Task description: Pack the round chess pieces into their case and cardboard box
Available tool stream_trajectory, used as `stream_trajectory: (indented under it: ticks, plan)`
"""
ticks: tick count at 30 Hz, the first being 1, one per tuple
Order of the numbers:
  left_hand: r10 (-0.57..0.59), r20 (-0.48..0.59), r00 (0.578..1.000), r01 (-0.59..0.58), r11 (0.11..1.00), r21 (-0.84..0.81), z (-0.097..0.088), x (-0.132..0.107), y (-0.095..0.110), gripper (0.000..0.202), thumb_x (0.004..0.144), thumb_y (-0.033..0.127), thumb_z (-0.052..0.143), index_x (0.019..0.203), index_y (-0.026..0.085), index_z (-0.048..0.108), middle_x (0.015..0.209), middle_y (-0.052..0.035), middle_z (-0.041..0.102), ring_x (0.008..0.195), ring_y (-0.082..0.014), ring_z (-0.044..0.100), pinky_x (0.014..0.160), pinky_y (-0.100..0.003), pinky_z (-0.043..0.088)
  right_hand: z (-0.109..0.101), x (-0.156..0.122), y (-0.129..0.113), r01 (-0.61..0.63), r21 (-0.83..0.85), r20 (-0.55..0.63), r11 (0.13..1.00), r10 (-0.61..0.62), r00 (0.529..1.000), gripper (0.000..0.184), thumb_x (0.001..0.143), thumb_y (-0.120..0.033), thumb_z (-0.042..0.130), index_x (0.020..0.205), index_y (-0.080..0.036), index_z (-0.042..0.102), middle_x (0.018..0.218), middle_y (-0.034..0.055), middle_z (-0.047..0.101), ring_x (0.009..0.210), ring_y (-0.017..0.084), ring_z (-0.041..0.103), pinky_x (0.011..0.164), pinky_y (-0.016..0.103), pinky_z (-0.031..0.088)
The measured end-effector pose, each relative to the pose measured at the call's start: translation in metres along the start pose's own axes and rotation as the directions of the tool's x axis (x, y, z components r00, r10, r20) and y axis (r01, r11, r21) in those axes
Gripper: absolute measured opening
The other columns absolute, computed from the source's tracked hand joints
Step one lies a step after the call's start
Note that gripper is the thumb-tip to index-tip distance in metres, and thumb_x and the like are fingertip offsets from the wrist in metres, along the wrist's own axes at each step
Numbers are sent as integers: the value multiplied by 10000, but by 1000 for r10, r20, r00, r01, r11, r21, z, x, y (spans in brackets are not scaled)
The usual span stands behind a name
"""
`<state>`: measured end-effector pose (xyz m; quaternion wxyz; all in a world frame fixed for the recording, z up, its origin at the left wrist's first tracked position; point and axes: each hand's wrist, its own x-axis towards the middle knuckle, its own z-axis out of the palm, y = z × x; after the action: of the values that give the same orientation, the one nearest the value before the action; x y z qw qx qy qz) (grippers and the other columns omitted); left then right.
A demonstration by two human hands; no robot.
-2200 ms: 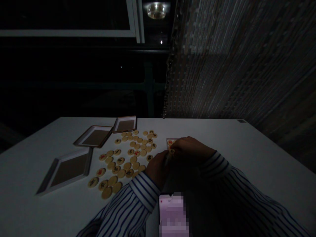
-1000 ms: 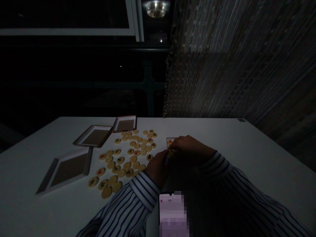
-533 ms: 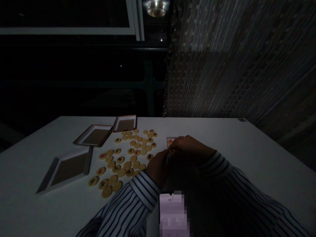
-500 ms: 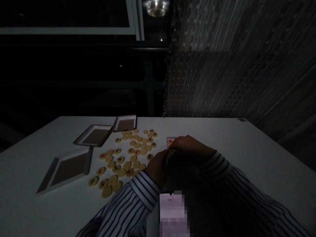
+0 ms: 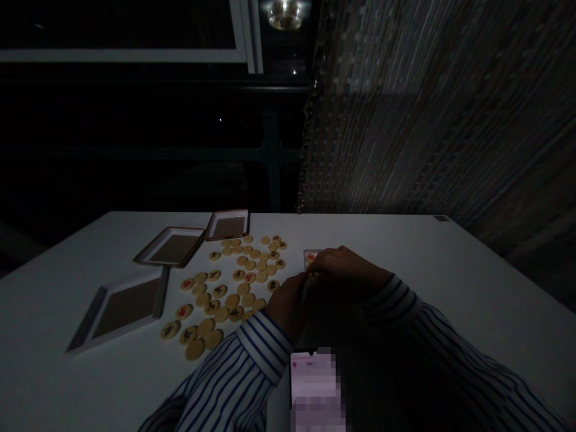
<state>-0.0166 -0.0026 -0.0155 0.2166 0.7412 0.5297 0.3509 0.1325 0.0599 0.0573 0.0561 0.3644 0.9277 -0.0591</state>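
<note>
The small box (image 5: 310, 257) sits on the table (image 5: 450, 270) just right of the loose discs (image 5: 234, 283), with a red-marked disc showing at its far end; the rest of it is hidden. The right hand (image 5: 350, 271) arches over the box, fingers curled down. The left hand (image 5: 288, 305) comes in from the near side, and the fingertips of both hands meet at the box's near edge. It is too dark to tell whether either hand pinches a disc or only touches the box. As a judgement, the work in hand is seating discs in the box with both hands. Any move from here calls for a fine fingertip hold and feel more than sight, since the hands shade the spot. The discs lie face up and face down in a loose spread, some touching. Left of them are three shallow trays (image 5: 130, 306), well apart from the hands. A lit phone (image 5: 315, 378) lies near the striped sleeves (image 5: 252, 366), close under the left forearm. A bead curtain (image 5: 427, 120) hangs behind.
</note>
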Motion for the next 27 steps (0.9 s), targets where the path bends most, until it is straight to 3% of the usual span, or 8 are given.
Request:
stream_trajectory:
  ticks: [14,20,27]
  plan:
    - [-16,16,1000,16,999,31,0,0,1,361,759,212,466,1117,172,494,1075,-80,596,991,-192,547,854,-350,437,0,-4,3,15,-29,-49,999,-16,999,237,763,-360,477,916,-241,612,904,49,627,798,174,556,653,271,346]
    - [-54,28,998,52,996,71,1,0,0,404,717,151,495,1121,131,491,1089,-99,589,1007,-194,540,871,-343,435,-11,-9,6,-64,-91,-76,994,57,996,264,789,-252,409,970,-223,599,926,53,638,836,186,564,693,277,356]
    - [-14,-52,999,19,994,108,1,0,-2,399,706,155,511,1104,138,493,1062,-93,602,969,-187,559,835,-343,457,-14,-12,8,-100,-81,-178,992,85,980,311,826,-274,359,1040,-209,575,989,62,627,889,183,557,769,282,352]
